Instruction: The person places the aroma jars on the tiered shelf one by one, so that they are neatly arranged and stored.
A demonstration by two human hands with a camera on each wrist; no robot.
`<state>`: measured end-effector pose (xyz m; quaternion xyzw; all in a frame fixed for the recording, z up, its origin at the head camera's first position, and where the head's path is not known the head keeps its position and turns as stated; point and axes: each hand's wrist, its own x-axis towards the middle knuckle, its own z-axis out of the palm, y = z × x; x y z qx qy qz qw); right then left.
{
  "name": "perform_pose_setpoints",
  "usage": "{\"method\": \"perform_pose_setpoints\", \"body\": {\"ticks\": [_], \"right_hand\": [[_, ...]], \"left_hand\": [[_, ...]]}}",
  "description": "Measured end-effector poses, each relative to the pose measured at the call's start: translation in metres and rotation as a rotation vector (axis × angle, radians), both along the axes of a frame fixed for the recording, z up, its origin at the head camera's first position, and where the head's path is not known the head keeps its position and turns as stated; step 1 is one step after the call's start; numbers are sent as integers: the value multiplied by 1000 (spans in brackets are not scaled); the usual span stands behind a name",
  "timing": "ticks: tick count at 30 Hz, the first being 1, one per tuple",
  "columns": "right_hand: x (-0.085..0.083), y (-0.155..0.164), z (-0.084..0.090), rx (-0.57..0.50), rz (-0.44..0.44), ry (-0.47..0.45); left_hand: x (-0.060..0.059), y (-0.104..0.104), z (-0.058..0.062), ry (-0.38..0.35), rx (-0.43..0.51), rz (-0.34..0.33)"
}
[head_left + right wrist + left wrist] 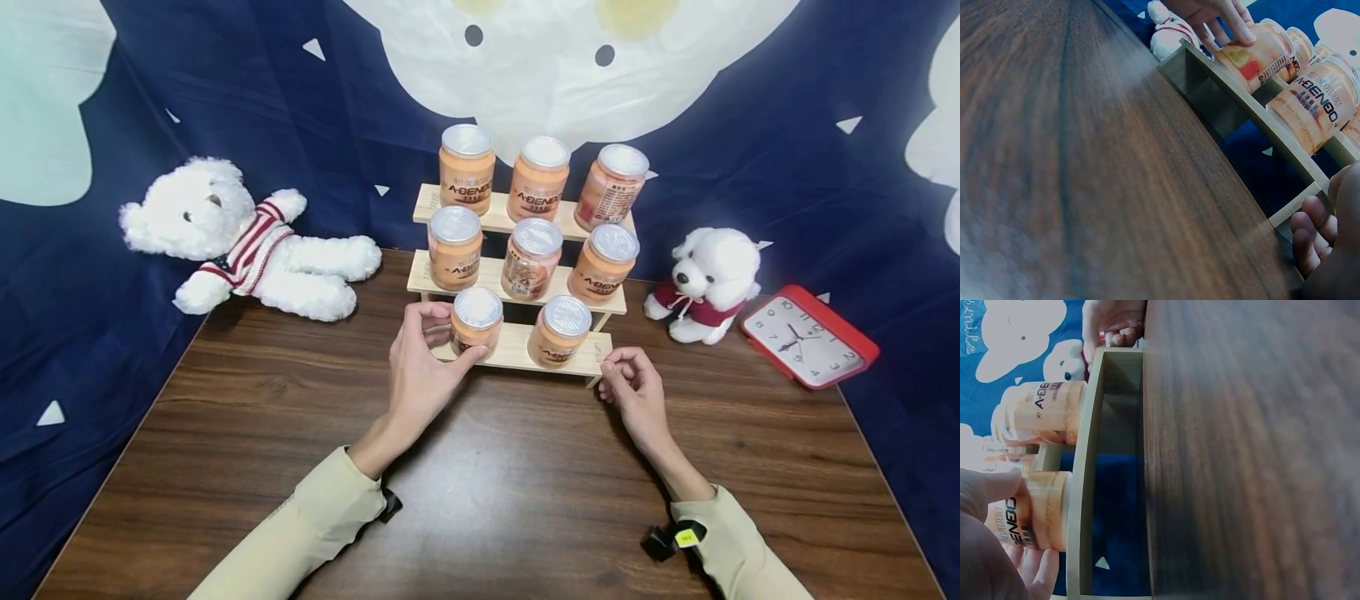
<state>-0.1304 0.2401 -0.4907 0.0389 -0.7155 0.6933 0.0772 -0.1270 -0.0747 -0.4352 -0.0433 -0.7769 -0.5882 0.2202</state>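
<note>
A three-step wooden rack carries several orange jars with silver lids. My left hand grips the jar at the left of the lowest step, thumb in front and fingers around its far side. In the left wrist view that jar stands upright against the plank, its base at the surface. To its right on the same step stands another jar, untouched. My right hand, fingers curled, holds the right end of the lowest step; the right wrist view shows its fingers beside the rack's end.
Three jars stand on the middle step and three on the top step. A white teddy bear lies at the left. To the right are a white plush dog and a red clock. Dark blue patterned cloth hangs behind the wooden table.
</note>
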Motion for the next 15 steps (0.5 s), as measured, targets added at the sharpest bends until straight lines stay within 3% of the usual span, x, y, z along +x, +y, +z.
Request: {"method": "perform_pose_setpoints", "body": {"ticks": [6, 15], "right_hand": [[0, 1, -1, 13, 2, -6], [-1, 1, -1, 21, -2, 0]], "left_hand": [[-5, -2, -1, 23, 59, -45], [-7, -4, -2, -18, 122, -96]]}}
